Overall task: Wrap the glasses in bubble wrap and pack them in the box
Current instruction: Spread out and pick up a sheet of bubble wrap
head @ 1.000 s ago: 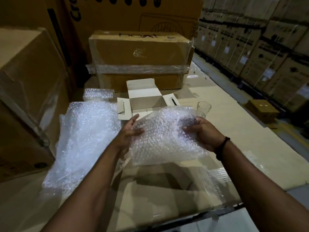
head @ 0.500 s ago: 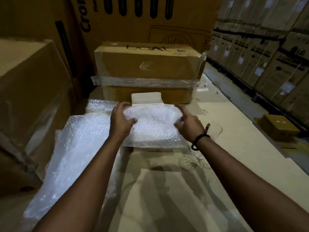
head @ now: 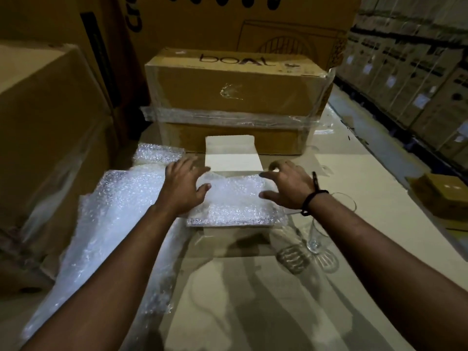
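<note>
Both hands lie on a sheet of bubble wrap (head: 235, 202) draped over the open small white box (head: 231, 153), which sits toward the far edge of the bench (head: 228, 312), against a large taped carton (head: 235, 92). The left hand (head: 183, 190) rests flat with fingers spread wide and the thumb on the sheet. The right hand (head: 288, 188) is also spread, its fingers slightly arched, pressing the sheet's right side. Neither hand holds anything. One clear glass (head: 321, 225) stands unwrapped near the right edge of the bench, just beside the right wrist. Whether anything is already inside the box cannot be told, since the sheet hides its mouth.

The step looks like lining the box with padding. To do it well, push the middle of the sheet down first with flat fingers, so it reaches the bottom. Then work it outward into the corners, leaving the margins standing up the walls (loose margins can later fold over the top). Press lightly, or the thin walls may bow. The right forearm should move with care, because the bare glass stands close to it. More bubble wrap (head: 109, 219) lies in a pile along the left edge, within easy reach for wrapping that glass.
</note>
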Demonstrator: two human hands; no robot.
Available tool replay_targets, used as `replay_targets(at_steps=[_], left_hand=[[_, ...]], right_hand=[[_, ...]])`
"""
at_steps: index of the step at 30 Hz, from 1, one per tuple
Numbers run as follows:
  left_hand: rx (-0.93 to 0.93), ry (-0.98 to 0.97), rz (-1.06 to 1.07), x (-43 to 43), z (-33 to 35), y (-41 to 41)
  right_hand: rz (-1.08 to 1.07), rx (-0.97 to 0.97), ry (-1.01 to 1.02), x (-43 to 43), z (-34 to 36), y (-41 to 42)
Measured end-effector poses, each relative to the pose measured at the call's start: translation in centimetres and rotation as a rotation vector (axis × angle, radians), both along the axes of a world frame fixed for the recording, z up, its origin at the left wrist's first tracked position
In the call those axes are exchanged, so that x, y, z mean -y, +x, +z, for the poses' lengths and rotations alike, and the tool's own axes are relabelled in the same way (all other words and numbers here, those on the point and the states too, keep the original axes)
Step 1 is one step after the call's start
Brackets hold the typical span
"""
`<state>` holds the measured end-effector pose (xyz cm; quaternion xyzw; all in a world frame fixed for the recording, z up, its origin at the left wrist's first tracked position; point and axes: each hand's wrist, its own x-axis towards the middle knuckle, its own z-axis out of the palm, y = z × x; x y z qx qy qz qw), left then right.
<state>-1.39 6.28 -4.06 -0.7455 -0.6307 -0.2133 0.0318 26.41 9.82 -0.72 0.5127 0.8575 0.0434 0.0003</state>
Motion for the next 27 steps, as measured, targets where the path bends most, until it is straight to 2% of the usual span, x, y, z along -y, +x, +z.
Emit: replay_targets(at_steps=[3,5,8,11,14,17,19,23,27], left_hand=[[-0.056,-0.277,-0.156,1.0,0.7,-0.3],[-0.251,-0.407,-0.155,0.7,0.7,0.5],[-0.513,-0.459,-0.072,-0.1,0.2,2.3],[-0.646,-0.506,-0.004,-0.6,-0.5,3.8],[-0.607,-0.507,0.002,-0.9,-0.2,4.5],[-0.474,-0.3,0.012,-1.0,0.9,3.9],[-0.519,-0.24,-0.016,-1.2,1.2,3.4],[-0.677,-0.428,-0.069,-2.4,0.0,4.3],[-0.767,-0.532,-0.068,-3.5,-2.1,5.5]], right_hand=[[0.166,0.141,-0.163,-0.2,0.6,0.4],[0.189,0.252,-0.232,-0.9,-0.1,-0.4],[0.204,0.414,-0.224,-1.9,-1.6,-1.8],[0.213,0.53,-0.201,-2.6,-2.6,-2.8],[0.218,0.575,-0.208,-3.1,-3.3,-3.4],[0.183,0.463,-0.217,-3.5,-2.6,-3.2],[0.184,0.407,-0.201,-3.8,-2.0,-3.1],[0.188,0.44,-0.189,-4.2,-3.0,-4.5],[0.161,0.549,-0.155,-4.2,-5.5,-5.8]])
